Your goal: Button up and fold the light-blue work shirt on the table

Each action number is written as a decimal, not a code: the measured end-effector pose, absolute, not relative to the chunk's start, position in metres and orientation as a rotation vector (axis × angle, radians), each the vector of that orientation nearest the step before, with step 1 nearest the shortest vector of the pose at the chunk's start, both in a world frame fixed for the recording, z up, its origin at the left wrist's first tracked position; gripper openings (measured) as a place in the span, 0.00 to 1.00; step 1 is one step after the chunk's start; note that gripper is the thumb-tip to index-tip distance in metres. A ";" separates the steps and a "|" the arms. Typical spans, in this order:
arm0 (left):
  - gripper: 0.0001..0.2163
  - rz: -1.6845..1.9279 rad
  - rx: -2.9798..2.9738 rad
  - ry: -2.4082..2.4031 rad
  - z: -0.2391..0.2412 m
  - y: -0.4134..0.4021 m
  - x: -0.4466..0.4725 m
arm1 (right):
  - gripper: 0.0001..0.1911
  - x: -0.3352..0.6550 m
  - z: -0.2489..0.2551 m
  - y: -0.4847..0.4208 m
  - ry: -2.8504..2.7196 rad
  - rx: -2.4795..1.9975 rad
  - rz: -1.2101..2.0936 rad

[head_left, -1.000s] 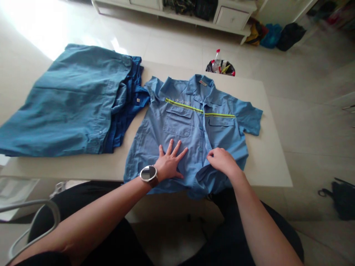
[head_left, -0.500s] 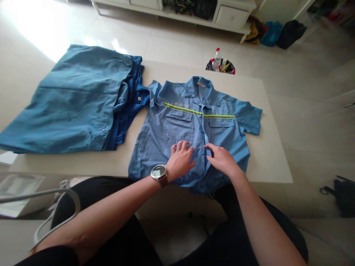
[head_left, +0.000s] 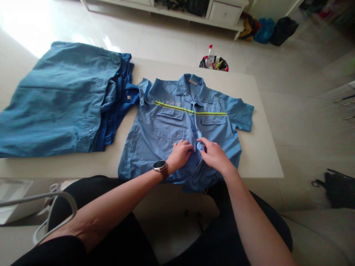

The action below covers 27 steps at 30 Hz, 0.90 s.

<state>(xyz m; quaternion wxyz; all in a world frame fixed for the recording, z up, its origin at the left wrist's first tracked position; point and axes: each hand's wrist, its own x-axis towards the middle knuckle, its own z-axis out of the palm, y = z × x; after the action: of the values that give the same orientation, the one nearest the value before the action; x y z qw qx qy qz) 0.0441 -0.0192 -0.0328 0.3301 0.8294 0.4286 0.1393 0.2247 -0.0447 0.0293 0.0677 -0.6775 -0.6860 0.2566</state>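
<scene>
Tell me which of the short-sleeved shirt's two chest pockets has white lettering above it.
It's the chest pocket nearer the pile of blue garments: white lettering sits above it, while the opposite pocket has none.

left grip [head_left: 179, 154]: one second ago spread flat on the shirt [head_left: 169, 125], now with fingers curled and come nearer to right grip | right grip [head_left: 213, 154]: has moved higher along the front edge [head_left: 198, 129], thumb and forefinger now parted there | lower front fold [head_left: 197, 173], below right grip: before raised open, now flatter
</scene>
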 end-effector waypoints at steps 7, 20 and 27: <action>0.08 0.568 2.020 1.071 -0.028 -0.018 0.044 | 0.21 0.219 0.029 -0.047 -1.803 -2.000 0.821; 0.07 0.600 2.183 0.998 -0.014 -0.009 0.030 | 0.18 0.208 0.009 -0.039 -1.386 -1.758 0.971; 0.06 0.768 2.015 1.023 -0.011 -0.001 0.027 | 0.16 0.195 0.020 -0.023 -1.376 -1.772 0.876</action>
<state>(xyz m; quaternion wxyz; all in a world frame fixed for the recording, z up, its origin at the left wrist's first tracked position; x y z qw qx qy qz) 0.0266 -0.0014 -0.0114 0.3684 0.7849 0.3985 0.2990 0.1951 -0.0230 0.0204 0.3583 -0.6869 -0.5335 0.3394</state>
